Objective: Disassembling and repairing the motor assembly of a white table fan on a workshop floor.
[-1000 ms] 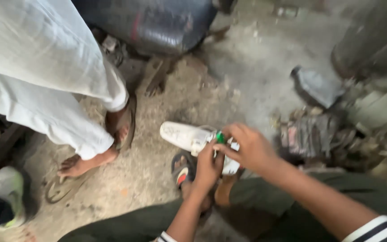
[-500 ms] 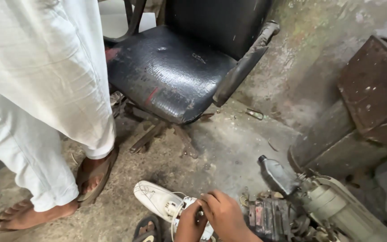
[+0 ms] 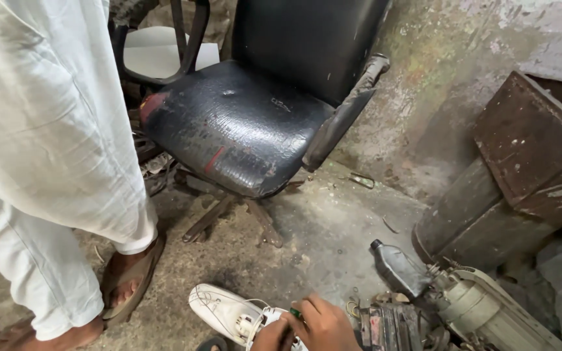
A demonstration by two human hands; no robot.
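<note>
White plastic appliance (image 3: 229, 315) on floor (image 3: 320, 227), its near end under both hands: right hand (image 3: 323, 324) fingers closed on green-handled tool (image 3: 296, 313), left hand (image 3: 271, 335) grip indiscernible.

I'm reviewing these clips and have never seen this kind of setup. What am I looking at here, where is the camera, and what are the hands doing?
The camera sits on a person's head and looks down, so the two bare hands at the bottom edge are their own. The left hand and right hand together grip a white plastic appliance lying on the dirty concrete floor; something small and green shows at the right hand's fingers. Behind stands a worn black office chair. Another person in white clothes and sandals stands at the left. A grey bottle and old machine parts lie at the right.
</note>
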